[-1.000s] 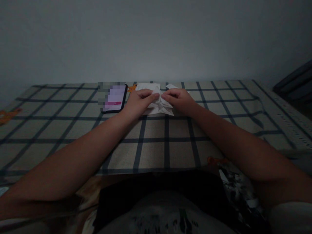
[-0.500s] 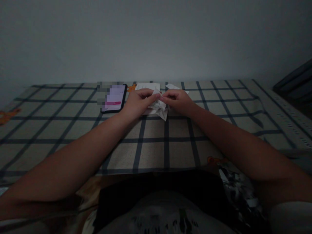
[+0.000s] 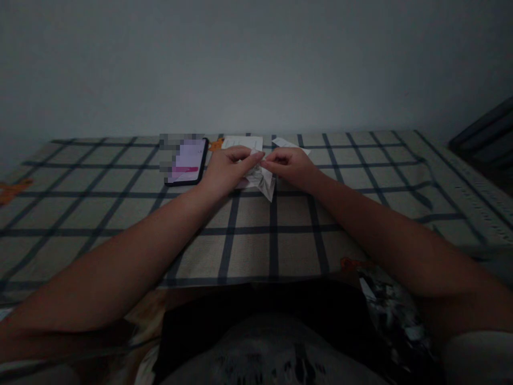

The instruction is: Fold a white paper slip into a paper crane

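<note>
Both hands meet over a piece of folded white paper (image 3: 265, 183) near the back middle of the table. My left hand (image 3: 230, 167) is closed on its left side, thumb on top. From the right, my right hand (image 3: 291, 164) pinches the paper's upper part, with thumb and forefinger close to the left thumb. A pointed corner of the paper hangs toward me below the fingers. Creases and faint dark marks show on it, but the hands cover much of its shape.
A phone (image 3: 186, 162) with a lit screen lies left of my left hand. Behind the hands lie a white sheet (image 3: 244, 142) and another white paper piece (image 3: 285, 143). A checked cloth (image 3: 248, 251) covers the table, which meets a plain wall (image 3: 256, 64).
The right fingertips have shifted slightly left toward the left thumb. The paper's lower corner has tipped a little down and left. The left hand stays nearly still.
</note>
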The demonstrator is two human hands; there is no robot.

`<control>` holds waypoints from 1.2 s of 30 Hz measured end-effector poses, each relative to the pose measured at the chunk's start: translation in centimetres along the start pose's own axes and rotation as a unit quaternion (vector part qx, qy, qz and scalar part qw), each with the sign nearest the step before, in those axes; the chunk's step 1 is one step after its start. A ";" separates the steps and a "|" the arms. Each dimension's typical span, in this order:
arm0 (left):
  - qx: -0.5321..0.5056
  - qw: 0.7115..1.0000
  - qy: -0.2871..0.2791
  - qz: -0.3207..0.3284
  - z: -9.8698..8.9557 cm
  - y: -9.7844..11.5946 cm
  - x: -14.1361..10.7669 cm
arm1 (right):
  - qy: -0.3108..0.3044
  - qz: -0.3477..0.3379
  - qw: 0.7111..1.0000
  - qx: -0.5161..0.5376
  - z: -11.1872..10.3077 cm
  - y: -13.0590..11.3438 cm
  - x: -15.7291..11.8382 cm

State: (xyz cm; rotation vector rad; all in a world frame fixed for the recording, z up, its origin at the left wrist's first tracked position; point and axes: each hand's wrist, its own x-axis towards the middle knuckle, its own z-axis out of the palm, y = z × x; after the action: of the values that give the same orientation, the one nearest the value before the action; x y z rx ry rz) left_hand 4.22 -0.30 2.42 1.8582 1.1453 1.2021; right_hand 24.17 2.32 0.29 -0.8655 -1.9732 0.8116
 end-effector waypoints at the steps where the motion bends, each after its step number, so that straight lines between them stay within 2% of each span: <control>1: 0.008 1.000 -0.001 0.006 0.0 0.1 0.0 | -0.001 0.002 1.000 0.003 0.0 0.0 0.0; 6: 0.027 0.999 0.011 0.035 -0.1 0.1 0.1 | -0.014 -0.004 1.000 0.020 0.0 -0.4 -0.1; 12: 0.037 0.998 0.018 0.040 -0.2 0.0 0.1 | -0.013 -0.022 0.999 -0.019 -0.2 -1.0 -0.2; 20: -0.031 0.998 0.053 0.022 0.1 -0.5 0.0 | -0.003 -0.035 0.999 -0.023 0.1 -0.5 0.0; 27: -0.029 0.997 0.070 0.022 0.1 -0.6 0.0 | -0.016 -0.033 0.999 -0.031 0.1 -0.2 0.0; 36: -0.015 0.995 0.083 0.053 0.1 -0.2 0.0 | -0.036 -0.062 0.997 -0.035 0.4 -0.1 0.1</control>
State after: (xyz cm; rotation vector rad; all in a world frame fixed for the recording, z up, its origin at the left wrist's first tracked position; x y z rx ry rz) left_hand 4.29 -0.23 2.25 1.8448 1.1216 1.4474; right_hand 23.78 2.27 0.25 -0.7543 -2.1069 0.7159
